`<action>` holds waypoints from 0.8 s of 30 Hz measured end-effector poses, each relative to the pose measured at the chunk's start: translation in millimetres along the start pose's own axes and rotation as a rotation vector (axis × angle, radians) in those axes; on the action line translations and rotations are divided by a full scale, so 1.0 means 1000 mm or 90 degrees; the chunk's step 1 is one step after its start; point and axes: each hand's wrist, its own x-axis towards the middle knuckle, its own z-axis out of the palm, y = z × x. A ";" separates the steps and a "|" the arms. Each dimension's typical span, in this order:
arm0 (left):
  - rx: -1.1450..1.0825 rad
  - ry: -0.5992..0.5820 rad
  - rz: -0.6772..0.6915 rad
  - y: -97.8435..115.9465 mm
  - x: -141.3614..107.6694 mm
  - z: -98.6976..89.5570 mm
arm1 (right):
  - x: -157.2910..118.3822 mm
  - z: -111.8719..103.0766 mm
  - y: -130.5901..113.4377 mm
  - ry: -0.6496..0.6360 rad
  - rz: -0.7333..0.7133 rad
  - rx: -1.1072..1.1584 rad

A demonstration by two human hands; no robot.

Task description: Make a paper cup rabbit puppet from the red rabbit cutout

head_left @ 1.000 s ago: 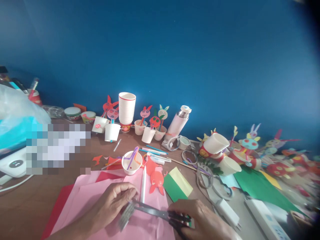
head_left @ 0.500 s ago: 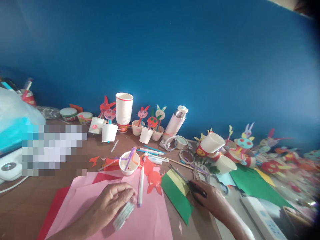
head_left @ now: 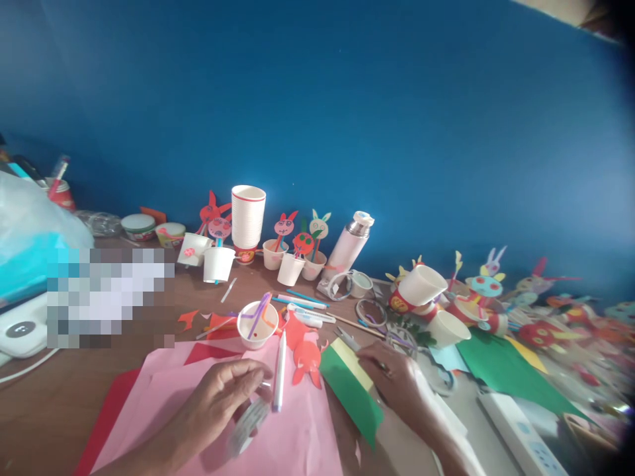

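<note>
My left hand (head_left: 231, 390) is closed over the pink paper (head_left: 292, 439), pinching a small roll of clear tape (head_left: 249, 423) that hangs below the fingers. A white marker (head_left: 280, 377) lies just right of it. My right hand (head_left: 394, 373) has its fingers curled over the handles of a pair of scissors, whose blades (head_left: 348, 339) point left; the handles are mostly hidden. Under that hand's side lie green and yellow paper pieces (head_left: 350, 390). A red paper rabbit head (head_left: 307, 360) rests between the hands. Behind my left hand stands a white paper cup (head_left: 256, 324) with purple and orange strips.
Along the blue wall stand paper cups with rabbit figures (head_left: 218, 261), a stack of cups (head_left: 248, 218) and a pale thermos (head_left: 350, 244). More cup figures crowd the right (head_left: 486, 291). A power strip (head_left: 520, 430) lies at the right front; a plastic bag (head_left: 34, 225) is at far left.
My right hand has shifted left and slightly up, covering the black scissor handles that showed before. The tape roll has turned a little in my left hand.
</note>
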 end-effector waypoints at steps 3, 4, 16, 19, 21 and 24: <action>-0.015 0.008 0.019 0.001 0.000 0.001 | 0.010 0.016 -0.044 -0.024 -0.068 0.160; -0.019 0.008 0.027 0.002 0.000 0.002 | 0.014 0.022 -0.056 -0.017 -0.078 0.188; -0.043 -0.017 0.079 0.003 0.002 0.003 | 0.034 0.056 -0.102 -0.048 -0.121 0.245; 0.003 -0.027 0.096 0.002 0.001 0.004 | 0.033 0.059 -0.102 -0.046 -0.149 0.246; 0.040 -0.033 0.109 0.002 -0.001 0.004 | 0.031 0.060 -0.103 -0.038 -0.177 0.228; 0.102 -0.026 0.093 0.002 -0.002 0.003 | 0.030 0.061 -0.105 -0.038 -0.205 0.175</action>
